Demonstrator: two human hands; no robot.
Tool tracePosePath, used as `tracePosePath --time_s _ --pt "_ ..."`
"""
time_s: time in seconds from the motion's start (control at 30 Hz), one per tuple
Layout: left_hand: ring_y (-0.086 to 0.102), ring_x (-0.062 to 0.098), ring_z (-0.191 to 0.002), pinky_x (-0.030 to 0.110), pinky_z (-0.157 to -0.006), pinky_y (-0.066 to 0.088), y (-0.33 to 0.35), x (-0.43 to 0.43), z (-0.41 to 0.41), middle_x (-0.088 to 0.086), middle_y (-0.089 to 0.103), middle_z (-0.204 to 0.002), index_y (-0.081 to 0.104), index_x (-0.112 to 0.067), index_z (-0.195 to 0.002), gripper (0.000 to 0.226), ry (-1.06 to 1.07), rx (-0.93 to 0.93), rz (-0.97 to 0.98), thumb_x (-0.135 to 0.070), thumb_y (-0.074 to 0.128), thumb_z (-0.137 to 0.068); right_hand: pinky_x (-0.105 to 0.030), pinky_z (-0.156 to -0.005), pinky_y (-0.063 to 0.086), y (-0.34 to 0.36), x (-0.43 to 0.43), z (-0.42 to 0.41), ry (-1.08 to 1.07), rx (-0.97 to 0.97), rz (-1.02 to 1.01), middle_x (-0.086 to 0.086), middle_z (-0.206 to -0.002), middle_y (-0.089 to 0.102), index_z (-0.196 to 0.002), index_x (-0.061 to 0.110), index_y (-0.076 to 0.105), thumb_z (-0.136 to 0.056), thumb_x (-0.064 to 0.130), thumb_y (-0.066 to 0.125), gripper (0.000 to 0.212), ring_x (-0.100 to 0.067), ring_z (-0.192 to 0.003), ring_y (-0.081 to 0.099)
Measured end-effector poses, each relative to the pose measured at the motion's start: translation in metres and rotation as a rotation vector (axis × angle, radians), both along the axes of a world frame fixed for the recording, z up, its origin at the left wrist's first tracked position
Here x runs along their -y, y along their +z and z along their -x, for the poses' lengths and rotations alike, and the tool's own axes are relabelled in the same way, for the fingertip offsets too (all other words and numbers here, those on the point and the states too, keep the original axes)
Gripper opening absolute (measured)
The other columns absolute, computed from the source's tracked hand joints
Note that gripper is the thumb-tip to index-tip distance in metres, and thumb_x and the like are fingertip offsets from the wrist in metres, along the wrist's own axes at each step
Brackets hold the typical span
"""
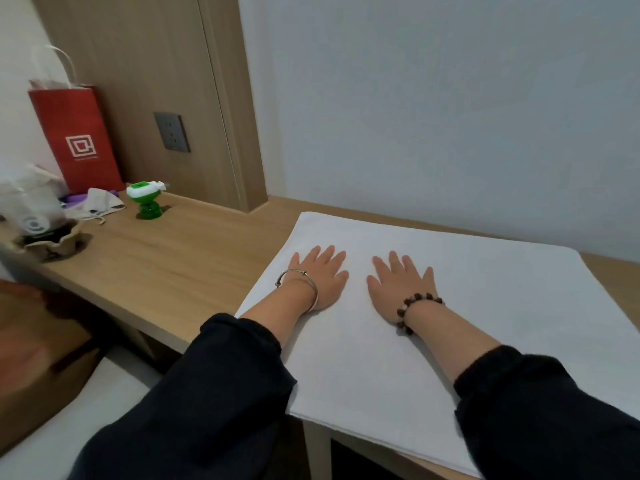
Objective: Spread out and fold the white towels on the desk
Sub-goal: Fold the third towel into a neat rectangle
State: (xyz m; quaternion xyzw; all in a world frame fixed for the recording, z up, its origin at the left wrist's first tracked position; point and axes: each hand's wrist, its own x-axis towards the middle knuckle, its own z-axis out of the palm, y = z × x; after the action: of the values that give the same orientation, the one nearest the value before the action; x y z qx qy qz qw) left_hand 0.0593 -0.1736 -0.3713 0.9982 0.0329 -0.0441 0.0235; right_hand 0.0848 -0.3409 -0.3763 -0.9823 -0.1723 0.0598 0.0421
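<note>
A white towel lies spread flat on the wooden desk, covering its right part up to the front edge. My left hand rests palm down on the towel's left half, fingers straight and spread, a silver bangle on the wrist. My right hand lies flat beside it, a small gap between them, fingers straight, a dark bead bracelet on the wrist. Both forearms in dark sleeves lie across the towel.
A red paper bag stands at the back left against the wood panel. In front of it are a green and white plug-in device, a crumpled cloth and a brown tray with bags. A wall socket sits on the panel.
</note>
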Motion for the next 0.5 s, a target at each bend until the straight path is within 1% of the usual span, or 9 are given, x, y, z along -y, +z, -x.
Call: tracePosePath --time_s 0.03,0.1,0.2,0.23,0.3,0.33,0.37,0.43,0.5 --pt "-0.006 0.016 -0.146 0.048 -0.115 -0.002 -0.001 -0.006 0.0 -0.011 -0.006 -0.158 0.0 -0.033 -0.15 0.055 0.012 -0.002 0.001 -0.046 0.012 -0.098 -0.051 -0.114 -0.004 0.001 0.007 0.002 0.008 0.015 -0.01 0.003 -0.159 -0.012 -0.151 0.031 -0.002 -0.097 0.05 0.007 0.058 -0.019 -0.146 -0.008" --pt "-0.005 0.017 -0.146 0.048 -0.115 0.001 -0.001 -0.025 0.006 -0.011 -0.007 -0.158 0.0 -0.032 -0.15 0.056 0.067 -0.011 -0.017 -0.047 0.011 -0.098 -0.051 -0.115 -0.002 0.003 0.03 0.001 -0.044 0.024 -0.014 0.004 -0.159 -0.01 -0.152 0.031 0.001 -0.097 0.05 0.009 0.058 -0.019 -0.146 -0.006" --pt "-0.004 0.018 -0.145 0.05 -0.116 0.006 0.001 -0.057 0.027 -0.009 -0.003 -0.159 0.002 -0.03 -0.15 0.056 0.223 -0.041 0.024 -0.045 0.011 -0.098 -0.052 -0.116 0.001 0.006 0.057 -0.001 -0.157 0.024 -0.001 0.004 -0.16 -0.008 -0.152 0.03 0.003 -0.097 0.049 0.009 0.058 -0.02 -0.146 -0.005" --pt "-0.005 0.019 -0.145 0.052 -0.115 0.005 0.004 -0.062 0.034 -0.008 -0.001 -0.159 0.003 -0.028 -0.15 0.056 0.272 -0.048 0.001 -0.044 0.011 -0.098 -0.052 -0.116 0.001 0.006 0.06 0.001 -0.178 0.027 0.005 0.004 -0.16 -0.008 -0.152 0.029 0.004 -0.097 0.048 0.009 0.058 -0.02 -0.146 -0.004" --pt "-0.011 0.023 -0.145 0.055 -0.113 0.0 0.01 -0.056 0.043 -0.007 -0.003 -0.159 0.005 -0.025 -0.15 0.057 0.302 -0.026 -0.147 -0.043 0.011 -0.097 -0.052 -0.116 0.001 0.005 0.06 0.006 -0.201 0.026 0.01 0.003 -0.16 -0.008 -0.152 0.029 0.003 -0.098 0.046 0.009 0.057 -0.021 -0.146 -0.005" --pt "-0.014 0.025 -0.144 0.057 -0.112 -0.002 0.014 -0.043 0.046 -0.005 -0.007 -0.159 0.006 -0.025 -0.15 0.058 0.268 0.006 -0.203 -0.044 0.012 -0.096 -0.052 -0.116 0.001 0.006 0.059 0.007 -0.203 0.022 0.01 0.003 -0.16 -0.009 -0.152 0.028 0.003 -0.098 0.046 0.009 0.057 -0.021 -0.146 -0.005" --pt "-0.016 0.026 -0.144 0.058 -0.111 -0.003 0.015 -0.025 0.048 -0.005 -0.011 -0.158 0.005 -0.026 -0.15 0.058 0.203 0.041 -0.201 -0.046 0.013 -0.096 -0.052 -0.116 0.001 0.007 0.058 0.007 -0.201 0.02 0.011 0.002 -0.16 -0.009 -0.152 0.028 0.002 -0.098 0.045 0.009 0.057 -0.021 -0.146 -0.005" --pt "-0.016 0.026 -0.144 0.059 -0.11 -0.004 0.011 0.02 0.056 -0.005 -0.013 -0.158 0.0 -0.031 -0.15 0.059 0.046 0.041 -0.086 -0.05 0.013 -0.096 -0.051 -0.116 0.001 0.01 0.059 0.007 -0.185 0.012 0.015 0.002 -0.159 -0.01 -0.152 0.028 0.001 -0.098 0.046 0.009 0.057 -0.022 -0.146 -0.006" --pt "-0.016 0.025 -0.144 0.061 -0.109 -0.005 0.001 0.057 0.065 -0.006 -0.015 -0.157 -0.007 -0.037 -0.148 0.059 -0.009 -0.029 -0.001 -0.055 0.01 -0.094 -0.051 -0.117 0.001 0.011 0.064 0.007 -0.165 0.002 0.015 0.001 -0.159 -0.01 -0.152 0.028 0.0 -0.099 0.047 0.009 0.057 -0.022 -0.146 -0.006"
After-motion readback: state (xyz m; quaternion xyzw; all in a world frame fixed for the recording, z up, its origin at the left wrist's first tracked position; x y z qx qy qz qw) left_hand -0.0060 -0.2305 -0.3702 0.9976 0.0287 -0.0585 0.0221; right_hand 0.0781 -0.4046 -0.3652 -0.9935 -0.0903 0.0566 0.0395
